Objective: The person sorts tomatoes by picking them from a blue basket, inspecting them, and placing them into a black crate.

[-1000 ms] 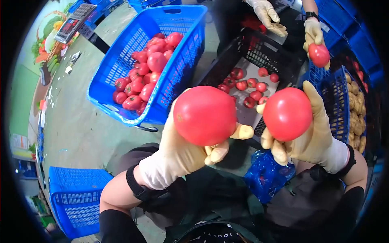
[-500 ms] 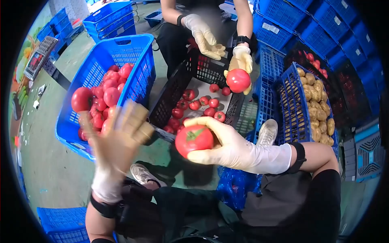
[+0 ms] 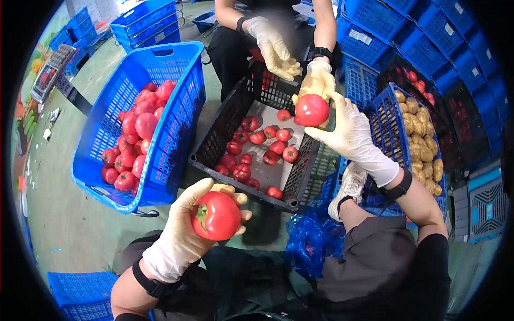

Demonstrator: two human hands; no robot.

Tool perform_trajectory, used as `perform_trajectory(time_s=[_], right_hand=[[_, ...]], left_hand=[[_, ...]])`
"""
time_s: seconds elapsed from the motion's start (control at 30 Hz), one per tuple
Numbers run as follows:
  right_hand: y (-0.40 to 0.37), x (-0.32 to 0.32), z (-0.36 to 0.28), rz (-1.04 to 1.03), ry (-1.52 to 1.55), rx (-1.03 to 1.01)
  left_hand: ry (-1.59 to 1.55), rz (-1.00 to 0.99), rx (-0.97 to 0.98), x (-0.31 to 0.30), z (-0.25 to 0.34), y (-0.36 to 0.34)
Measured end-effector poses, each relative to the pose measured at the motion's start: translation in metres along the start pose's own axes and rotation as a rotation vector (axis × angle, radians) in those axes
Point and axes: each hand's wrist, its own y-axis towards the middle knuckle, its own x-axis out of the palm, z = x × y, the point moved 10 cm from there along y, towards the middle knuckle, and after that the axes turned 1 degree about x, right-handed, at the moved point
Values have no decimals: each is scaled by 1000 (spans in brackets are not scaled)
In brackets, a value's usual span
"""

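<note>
My left hand (image 3: 184, 230), in a pale glove, holds a large red tomato (image 3: 216, 215) in front of the crates, its green stem end facing left. My right hand (image 3: 350, 134) is stretched forward with thumb and fingers apart. Its fingertips are right at another large tomato (image 3: 312, 111), which the gloved hand (image 3: 317, 80) of a person opposite holds. That person's other gloved hand (image 3: 273, 48) hovers over the black crate (image 3: 201, 142) with fingers loosely spread. Several smaller tomatoes (image 3: 269, 157) lie on the crate's pale bottom.
To the left stands a blue basket (image 3: 176, 128) heaped with tomatoes. On the right, a blue crate (image 3: 383, 128) holds potatoes (image 3: 420, 134). Stacked blue crates (image 3: 375, 40) rise behind it. Blue plastic wrap (image 3: 313, 241) lies near my foot.
The tomato from my right hand is now in my left, which came from the basket toward the middle. My right hand moved forward to the other person's tomato. The tomato above the basket's left side is gone.
</note>
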Motion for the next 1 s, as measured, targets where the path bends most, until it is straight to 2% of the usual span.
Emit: perform_trajectory(time_s=[0.2,0.27,0.37,0.43,0.47,0.53,0.6,0.67,0.7,0.73,0.77,0.8,0.9,0.93,1.0], right_hand=[[8,25,-3,22,-83,-35],[9,28,-5,-11,-103,-19],[10,27,-10,11,-91,-56],[5,2,-26,194,50,-175],[4,-7,-35,196,54,-182],[-12,-49,-73,329,229,-343],[-25,-65,-104,231,385,-423],[-39,-75,-130,119,547,-516],[-44,-80,-138,85,605,-518],[-46,-85,-145,56,659,-522],[-46,-89,-151,26,676,-609],[-43,-89,-152,-104,715,-575],[-43,-71,-149,-435,1017,-453],[-45,-71,-151,-437,1017,-450],[-53,-43,-143,-690,1272,-75]], left_hand=[[144,-16,15,10,-5,5],[287,24,30,15,-5,4],[303,1,24,16,-9,9],[347,-2,15,17,-12,14],[345,1,23,17,-12,16],[342,-49,63,24,-12,17],[389,-76,75,32,-11,14],[329,-312,6,52,-22,3],[385,-375,-43,58,-25,-4],[384,-356,-50,54,-27,-6],[364,-415,-27,59,-27,-9],[343,-479,-1,64,-27,-12],[404,-498,61,70,-21,-16],[455,-517,101,74,-17,-17],[424,-579,22,75,-22,-17]])
